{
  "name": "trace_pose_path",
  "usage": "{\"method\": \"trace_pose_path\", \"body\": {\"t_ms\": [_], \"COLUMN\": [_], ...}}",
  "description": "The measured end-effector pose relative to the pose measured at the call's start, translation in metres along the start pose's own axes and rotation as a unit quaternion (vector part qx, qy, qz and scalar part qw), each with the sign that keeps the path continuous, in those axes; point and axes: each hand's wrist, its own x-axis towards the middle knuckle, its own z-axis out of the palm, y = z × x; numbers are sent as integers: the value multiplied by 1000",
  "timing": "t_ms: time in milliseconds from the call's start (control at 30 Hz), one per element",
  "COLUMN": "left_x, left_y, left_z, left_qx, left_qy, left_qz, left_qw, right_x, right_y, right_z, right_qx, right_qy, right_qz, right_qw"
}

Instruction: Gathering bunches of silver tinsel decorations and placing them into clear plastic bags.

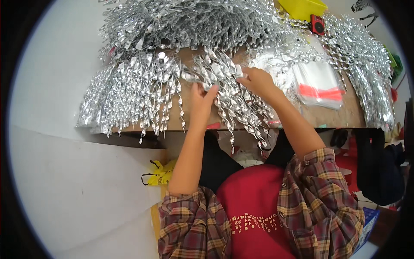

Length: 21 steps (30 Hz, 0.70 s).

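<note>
A bunch of shiny silver twisted strands [233, 105] lies across the middle of the brown table, its lower ends hanging past the front edge. My left hand [202, 103] grips the bunch near its upper left side, thumb and fingers on either side of the silver pieces. At the upper right of the same bunch, my right hand [260, 83] pinches a strand end between thumb and fingers. The fingertips of both hands are partly hidden by the strands. More silver strands [133, 90] lie close by on the left.
A large silver heap [189, 23] covers the table's back. White strings [276, 69] and clear plastic bags with a red band [319, 84] lie right. More strands [366, 69] drape the right edge. Behind are a yellow container [304, 7] and red box-shaped device [317, 25]. A yellow bag [160, 173] hangs below.
</note>
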Motion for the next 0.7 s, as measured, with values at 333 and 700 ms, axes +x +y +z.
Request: {"method": "trace_pose_path", "body": {"t_ms": [333,700], "left_x": [-1,-33], "left_y": [0,-2], "left_z": [4,31], "left_qx": [-31,-127], "left_qy": [-30,33], "left_qz": [-59,16], "left_qw": [997,991], "right_x": [0,-40], "right_y": [-5,-49], "right_z": [38,6], "right_qx": [142,573], "right_qy": [2,-112], "right_qz": [-21,89], "right_qw": [990,807]}}
